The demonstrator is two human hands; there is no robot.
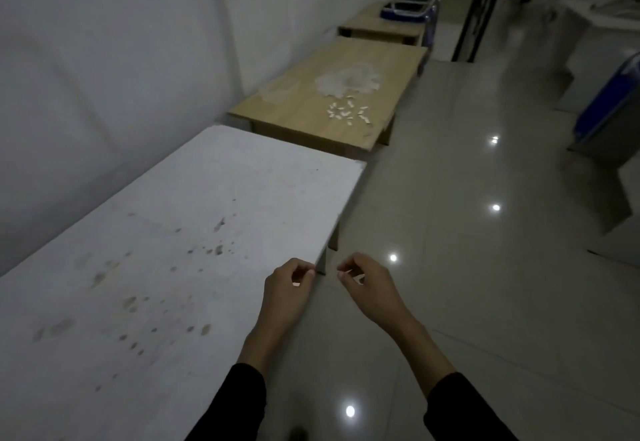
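Surfaces first: the tiled floor [450, 198] fills the right half of the head view, and the white table [173, 232] runs along the wall on the left, stained, with nothing on it that I can make out. Beyond it stands the wooden table [294, 122], carrying a clear heap [348, 82] and, just nearer the camera, a group of loose white pieces [349, 115]. I hold both hands at the near corner of the white table, well apart from that group. My left hand [288, 288] is curled, thumb and fingers pinching a small white piece [296, 283]. My right hand [367, 286] is curled likewise and pinches a second white piece [350, 272] at its fingertips, over the floor. Whether the left hand brushes the table edge, I cannot tell. Judgement: both held pieces are picked up but not set down, so the placing is left. Whether they belong on the wooden table or the white one, I cannot tell.
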